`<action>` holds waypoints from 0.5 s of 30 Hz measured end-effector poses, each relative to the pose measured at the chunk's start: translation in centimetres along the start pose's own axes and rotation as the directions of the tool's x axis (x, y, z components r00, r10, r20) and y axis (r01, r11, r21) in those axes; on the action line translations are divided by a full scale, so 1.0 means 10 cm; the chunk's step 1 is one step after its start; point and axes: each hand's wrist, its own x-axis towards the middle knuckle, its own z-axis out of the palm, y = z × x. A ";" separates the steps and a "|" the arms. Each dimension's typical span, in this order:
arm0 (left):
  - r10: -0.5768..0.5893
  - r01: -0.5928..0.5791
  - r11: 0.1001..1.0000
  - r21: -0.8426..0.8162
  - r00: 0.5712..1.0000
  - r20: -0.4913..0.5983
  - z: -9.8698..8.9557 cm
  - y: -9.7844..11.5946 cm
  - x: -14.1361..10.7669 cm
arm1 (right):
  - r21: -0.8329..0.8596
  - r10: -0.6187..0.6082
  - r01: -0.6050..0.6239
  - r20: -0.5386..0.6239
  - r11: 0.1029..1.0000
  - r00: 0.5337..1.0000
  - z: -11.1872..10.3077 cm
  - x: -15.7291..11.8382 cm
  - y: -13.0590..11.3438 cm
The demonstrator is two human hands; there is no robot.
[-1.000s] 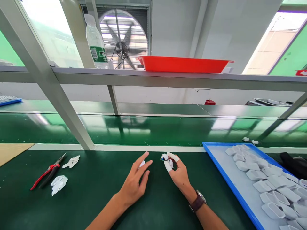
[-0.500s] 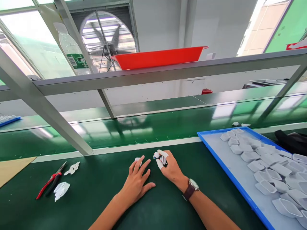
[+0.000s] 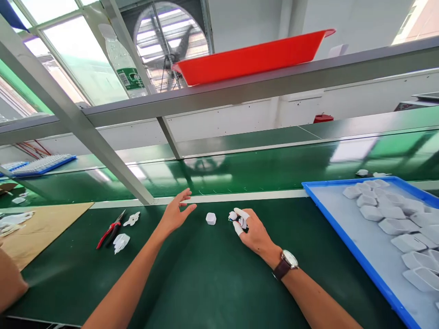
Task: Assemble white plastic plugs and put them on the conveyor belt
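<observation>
My right hand (image 3: 254, 232), with white covers on its thumb and index finger, pinches small white parts (image 3: 243, 222) above the green worktop. Their exact kind is unclear at this size. To the left of it a small white block-like piece (image 3: 211, 219) rests on the worktop. My left hand (image 3: 177, 212) is raised near the back edge, fingers spread, holding nothing. Farther left lie red-and-black pliers (image 3: 111, 230), a flat white piece with lobes (image 3: 131, 219) and a crumpled-looking white piece (image 3: 121, 243).
At right stands a blue-rimmed tray (image 3: 346, 244) full of white plastic shells (image 3: 399, 226). A metal frame post (image 3: 113, 162) rises behind the pliers. Overhead, a shelf rail (image 3: 240, 91) carries a red tray (image 3: 254, 59) and a bottle (image 3: 125, 68). Another person's arm (image 3: 12, 283) reaches in beside brown cardboard (image 3: 51, 230).
My left hand has moved left and back, away from the white block-like piece, which now shows fully. The view has swung left, bringing another person's arm in. My right hand still pinches the parts.
</observation>
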 end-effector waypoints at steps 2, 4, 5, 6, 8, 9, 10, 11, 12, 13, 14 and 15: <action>-0.016 0.017 1.000 -0.001 0.989 0.149 -0.01 0.03 -0.26 | -0.004 -0.001 0.001 0.009 1.000 1.000 0.00 -0.01 0.00; -0.056 0.049 0.998 0.030 0.935 0.350 -0.03 0.04 -0.50 | -0.008 -0.002 0.002 0.019 1.000 1.000 0.01 -0.01 0.00; -0.084 0.065 0.996 0.057 0.888 0.451 -0.05 0.04 -0.59 | -0.010 -0.004 0.004 0.023 1.000 1.000 0.01 -0.01 -0.01; -0.114 0.085 0.993 0.080 0.865 0.489 -0.08 0.04 -0.64 | -0.012 -0.007 0.007 0.027 1.000 1.000 0.01 -0.02 -0.01; -0.167 0.145 0.985 0.089 0.920 0.355 -0.15 0.02 -0.64 | -0.018 -0.012 0.013 0.032 1.000 0.999 0.02 -0.02 -0.01; -0.185 0.175 0.982 0.064 0.960 0.209 -0.19 0.02 -0.61 | -0.022 -0.015 0.016 0.033 1.000 0.999 0.02 -0.03 -0.01; -0.201 0.199 0.980 0.027 0.978 0.062 -0.23 0.03 -0.56 | -0.027 -0.017 0.018 0.034 0.999 0.999 0.01 -0.03 0.00; -0.217 0.217 0.976 -0.011 0.976 -0.030 -0.26 0.04 -0.53 | -0.033 -0.018 0.019 0.033 0.999 0.999 0.01 -0.03 0.00; -0.230 0.228 0.973 -0.042 0.972 -0.048 -0.28 0.06 -0.51 | -0.038 -0.018 0.019 0.031 0.999 0.999 0.01 -0.03 0.00; -0.234 0.233 0.970 -0.064 0.972 -0.015 -0.28 0.08 -0.51 | -0.043 -0.018 0.019 0.027 0.999 0.999 0.01 -0.03 0.01; -0.240 0.246 0.965 -0.095 0.968 0.069 -0.26 0.11 -0.54 | -0.048 -0.017 0.019 0.023 0.999 1.000 0.00 -0.03 0.01; -0.243 0.278 0.951 -0.134 0.942 0.232 -0.23 0.12 -0.58 | -0.054 -0.017 0.018 0.019 0.998 1.000 0.00 -0.03 0.01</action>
